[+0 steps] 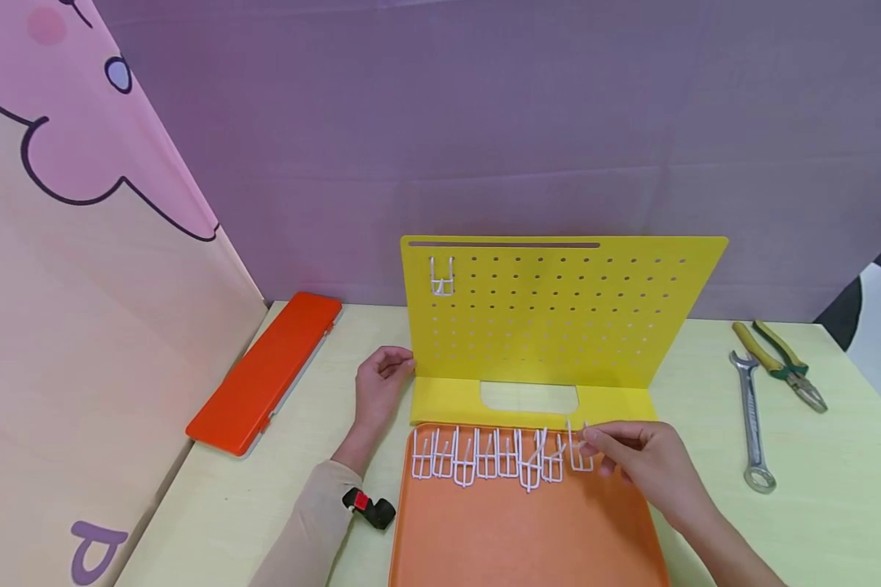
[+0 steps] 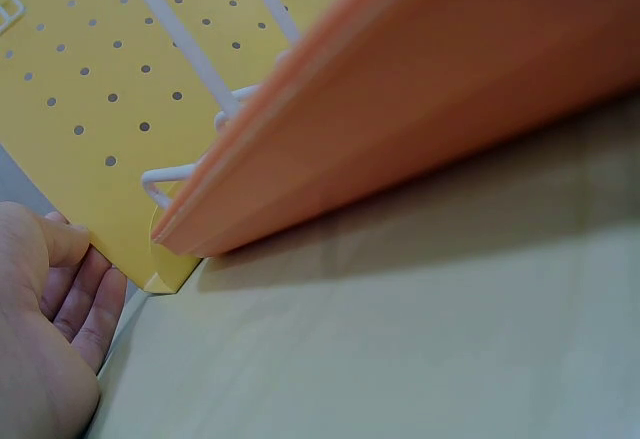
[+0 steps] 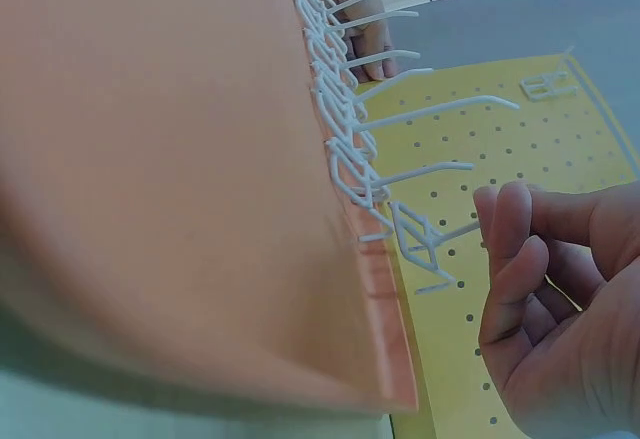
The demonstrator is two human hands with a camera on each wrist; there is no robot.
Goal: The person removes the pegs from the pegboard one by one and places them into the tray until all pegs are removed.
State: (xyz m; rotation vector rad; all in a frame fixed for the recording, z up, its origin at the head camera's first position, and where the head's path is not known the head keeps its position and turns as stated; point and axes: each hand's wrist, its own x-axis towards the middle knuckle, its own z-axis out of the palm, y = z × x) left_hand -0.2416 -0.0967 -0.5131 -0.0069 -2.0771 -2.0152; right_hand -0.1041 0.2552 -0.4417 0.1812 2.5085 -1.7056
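A yellow pegboard (image 1: pixel 543 326) stands upright on its bent base, with one white wire hook (image 1: pixel 442 277) mounted at its upper left. My left hand (image 1: pixel 382 383) holds the board's left edge between thumb and fingers; the left wrist view shows this hand (image 2: pixel 50 309) at the lower corner. With thumb and fingertips, my right hand (image 1: pixel 649 461) pinches the prong of another white wire hook (image 3: pixel 418 237) over the tray's far right end. To its left, several similar hooks (image 1: pixel 487 456) line the far edge of the orange tray (image 1: pixel 514 530).
A red lidded case (image 1: pixel 267 371) lies on the table at left. On the right are a combination wrench (image 1: pixel 753 424) and green-yellow handled pliers (image 1: pixel 781 363). A purple cloth wall (image 1: pixel 484 122) rises behind the table, and a printed panel (image 1: pixel 81 326) stands on the left.
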